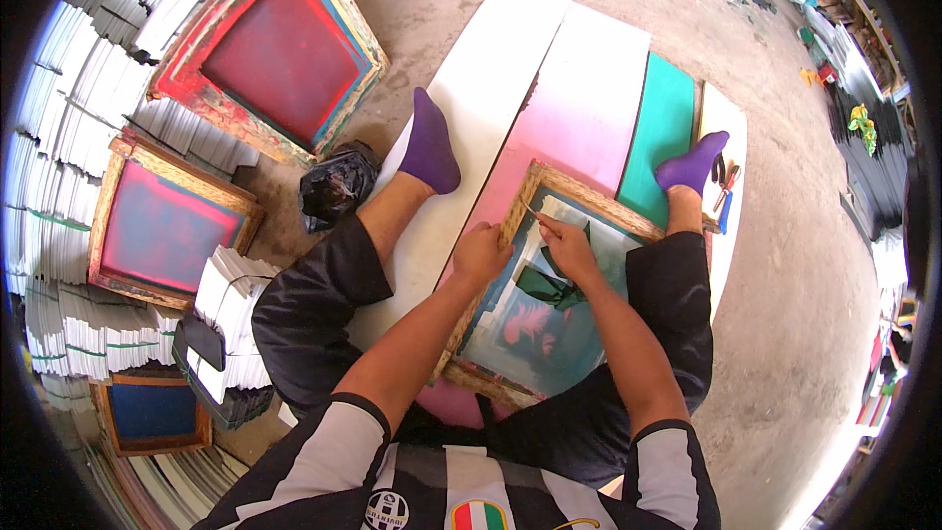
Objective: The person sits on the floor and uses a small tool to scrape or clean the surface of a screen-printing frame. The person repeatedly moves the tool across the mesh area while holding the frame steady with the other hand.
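Note:
A wooden-framed printing screen (596, 200) rests tilted across my lap between my legs. Its mesh is grey-blue, with a dark green patch (538, 287) and pale pink leaf-like shapes low down. My left hand (479, 255) grips the frame's left bar near the far corner, fingers closed round the wood. Just to its right, my right hand (571, 251) is closed in a pinch above the mesh. A thin, light line runs from its fingertips toward the frame's corner; whether this is a tool or a strip, I cannot tell.
Long white, pink and green boards (667, 128) lie under my legs. Pliers and other hand tools (724, 185) sit beside my right foot. More framed screens (285, 59), bundled white stacks (69, 137) and a black plastic bag (337, 185) stand at left. Concrete floor (785, 236) stretches right.

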Available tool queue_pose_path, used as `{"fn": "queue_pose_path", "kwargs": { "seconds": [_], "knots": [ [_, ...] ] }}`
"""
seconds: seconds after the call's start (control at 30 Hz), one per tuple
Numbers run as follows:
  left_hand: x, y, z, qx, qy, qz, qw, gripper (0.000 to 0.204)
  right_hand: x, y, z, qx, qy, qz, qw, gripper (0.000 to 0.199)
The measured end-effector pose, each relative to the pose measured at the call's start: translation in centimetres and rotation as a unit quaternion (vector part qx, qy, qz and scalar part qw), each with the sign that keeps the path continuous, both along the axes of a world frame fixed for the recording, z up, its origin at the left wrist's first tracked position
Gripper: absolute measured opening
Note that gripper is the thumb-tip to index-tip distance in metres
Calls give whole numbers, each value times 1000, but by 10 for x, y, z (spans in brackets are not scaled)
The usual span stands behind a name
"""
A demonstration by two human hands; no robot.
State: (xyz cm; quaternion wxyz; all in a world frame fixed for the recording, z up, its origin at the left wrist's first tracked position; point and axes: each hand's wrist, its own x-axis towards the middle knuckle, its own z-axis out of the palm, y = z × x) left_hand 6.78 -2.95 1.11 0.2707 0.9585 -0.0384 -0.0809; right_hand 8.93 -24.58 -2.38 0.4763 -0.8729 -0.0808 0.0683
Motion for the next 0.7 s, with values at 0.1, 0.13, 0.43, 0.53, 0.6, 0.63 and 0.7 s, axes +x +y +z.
{"fn": "queue_pose_path", "kwargs": {
  "seconds": [0.1,0.13,0.43,0.53,0.6,0.63,0.7],
  "knots": [
    [0,4,-4,1,1,-5,1000,37,3,3,5,-9,-4,15,1000,37],
    [0,7,-5,4,2,-3,1000,38,5,6,17,-92,34,19,995,37],
    [-1,7,-4,-16,-2,-2,1000,39,17,11,70,104,383,-80,914,41],
    [-1,7,1,-6,3,0,1000,37,22,8,66,70,316,-54,945,40],
    [0,4,3,-10,10,0,1000,37,20,-2,29,37,167,-17,985,39],
    [1,2,3,-12,14,0,1000,37,17,-5,17,3,83,-7,997,38],
    [3,1,14,-1,49,10,999,38,11,-4,20,-110,-114,1,987,39]
  ]
}}
